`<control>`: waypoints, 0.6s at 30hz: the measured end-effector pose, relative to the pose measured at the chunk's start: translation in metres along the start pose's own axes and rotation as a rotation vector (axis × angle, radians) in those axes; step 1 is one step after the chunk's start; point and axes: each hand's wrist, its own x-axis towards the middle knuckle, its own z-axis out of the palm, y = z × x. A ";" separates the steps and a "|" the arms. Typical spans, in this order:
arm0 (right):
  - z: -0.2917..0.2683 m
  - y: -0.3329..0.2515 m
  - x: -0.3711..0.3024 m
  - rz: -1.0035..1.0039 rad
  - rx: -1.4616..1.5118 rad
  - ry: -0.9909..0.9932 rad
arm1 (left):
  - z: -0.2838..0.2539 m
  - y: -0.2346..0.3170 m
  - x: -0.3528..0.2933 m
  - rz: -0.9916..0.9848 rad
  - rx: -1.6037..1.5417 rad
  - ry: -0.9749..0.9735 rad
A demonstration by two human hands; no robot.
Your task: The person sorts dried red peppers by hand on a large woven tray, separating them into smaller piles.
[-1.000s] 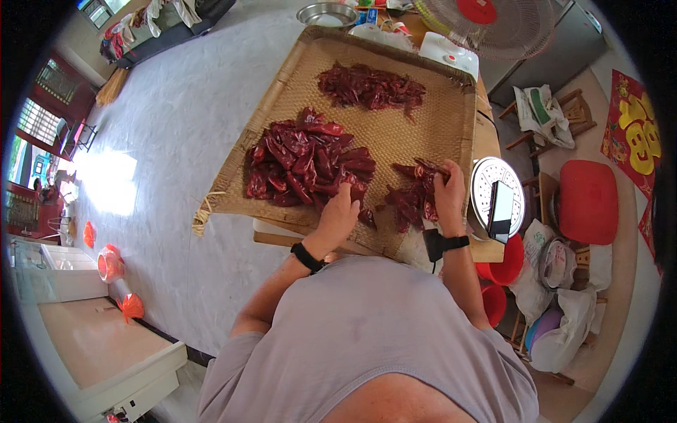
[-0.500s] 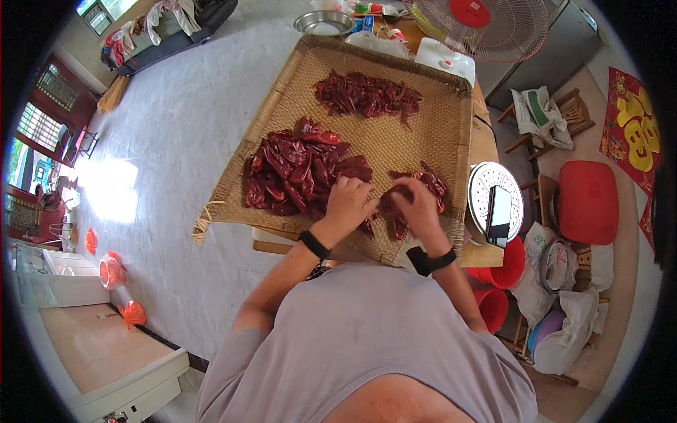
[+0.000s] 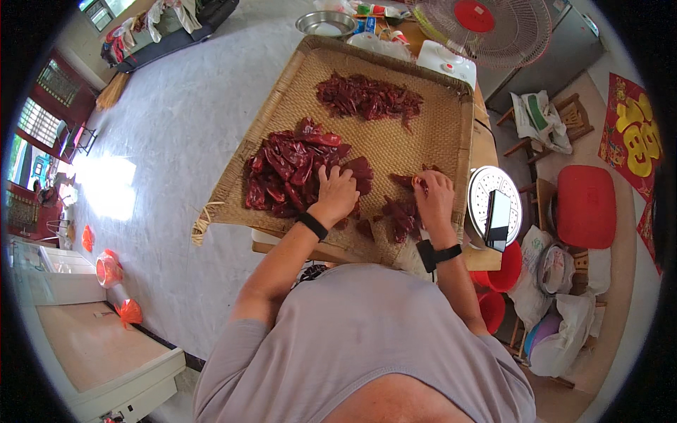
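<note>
A shallow woven bamboo tray [image 3: 441, 127] holds dark red dried chilies in separate heaps. My left hand [image 3: 336, 194] rests at the right edge of the large chili heap [image 3: 285, 166], its fingers spread and touching the pods. Over the small heap [image 3: 402, 217] at the tray's near right, my right hand [image 3: 437, 201] has its fingers curled around a dried chili [image 3: 421, 185], partly hidden by them. Another heap of flatter, smaller-looking chilies [image 3: 370, 96] lies toward the far side. Both wrists wear black bands.
Right of the tray, a phone [image 3: 498, 217] lies on a round white scale [image 3: 481, 185]. A fan [image 3: 486, 28], a white appliance [image 3: 447, 63] and a metal basin [image 3: 326, 24] are beyond it. Red buckets [image 3: 504, 268] stand below the scale, near a red stool [image 3: 585, 206].
My left hand has shifted slightly left and up onto the large heap, its fingers spreading. My right hand has moved right, away from the middle of the small heap to its right side.
</note>
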 end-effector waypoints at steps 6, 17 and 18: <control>0.005 -0.048 -0.003 -0.135 0.506 -0.173 | -0.015 0.029 -0.016 0.318 -0.094 0.258; 0.004 0.019 0.028 -0.001 0.147 -0.026 | 0.018 0.016 -0.012 0.231 -0.097 0.241; 0.013 0.031 0.025 0.045 -0.038 -0.066 | 0.019 0.016 -0.009 0.215 -0.090 0.180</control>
